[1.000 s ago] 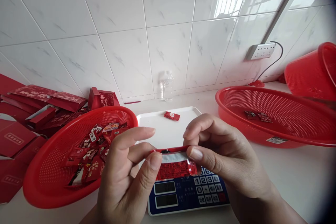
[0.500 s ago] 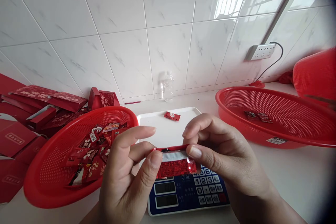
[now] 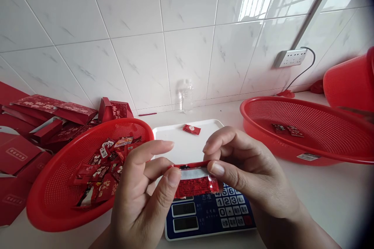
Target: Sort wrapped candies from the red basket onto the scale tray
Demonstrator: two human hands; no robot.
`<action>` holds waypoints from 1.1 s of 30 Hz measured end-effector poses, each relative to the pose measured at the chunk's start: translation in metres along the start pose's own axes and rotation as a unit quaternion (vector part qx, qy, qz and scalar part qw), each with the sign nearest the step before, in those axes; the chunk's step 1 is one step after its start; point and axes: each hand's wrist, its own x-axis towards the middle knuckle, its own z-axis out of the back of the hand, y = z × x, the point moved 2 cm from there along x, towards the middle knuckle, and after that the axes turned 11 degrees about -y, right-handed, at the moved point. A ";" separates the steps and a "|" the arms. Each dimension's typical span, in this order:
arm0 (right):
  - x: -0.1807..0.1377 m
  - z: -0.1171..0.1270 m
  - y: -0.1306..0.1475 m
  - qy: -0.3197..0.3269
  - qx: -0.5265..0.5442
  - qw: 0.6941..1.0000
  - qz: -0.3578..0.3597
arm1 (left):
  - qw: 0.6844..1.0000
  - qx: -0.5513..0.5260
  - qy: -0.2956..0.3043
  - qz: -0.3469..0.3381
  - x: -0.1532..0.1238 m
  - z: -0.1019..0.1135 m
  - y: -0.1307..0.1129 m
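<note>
A small red candy packet (image 3: 195, 182) with a silver seam is held level between both hands above a blue electronic scale (image 3: 204, 212). My left hand (image 3: 140, 194) pinches its left end with thumb and fingers. My right hand (image 3: 248, 171) pinches its right end with the thumb on top. On the scale's white pan (image 3: 175, 144) lies one more red packet (image 3: 191, 128). Left of the scale, a red mesh basket (image 3: 55, 198) holds several wrapped packets (image 3: 106, 167).
A larger red mesh basket (image 3: 321, 124) at the right holds two dark packets (image 3: 288, 129). A red bucket (image 3: 350, 81) sits behind it. Flat red cartons (image 3: 35, 124) are piled at the left. A clear bottle (image 3: 187, 95) and a wall socket (image 3: 289, 57) stand at the tiled wall.
Both hands and the packet stay almost still. The red bucket at the far right has shifted slightly.
</note>
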 end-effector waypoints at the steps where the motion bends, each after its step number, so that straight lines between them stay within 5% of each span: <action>1: 0.000 0.000 0.000 -0.003 -0.003 1.000 0.002 | 1.000 0.005 0.003 0.001 0.000 0.000 0.000; 33: -0.002 -0.001 0.000 -0.008 -0.003 1.000 -0.010 | 1.000 0.022 0.006 0.008 0.000 0.001 -0.002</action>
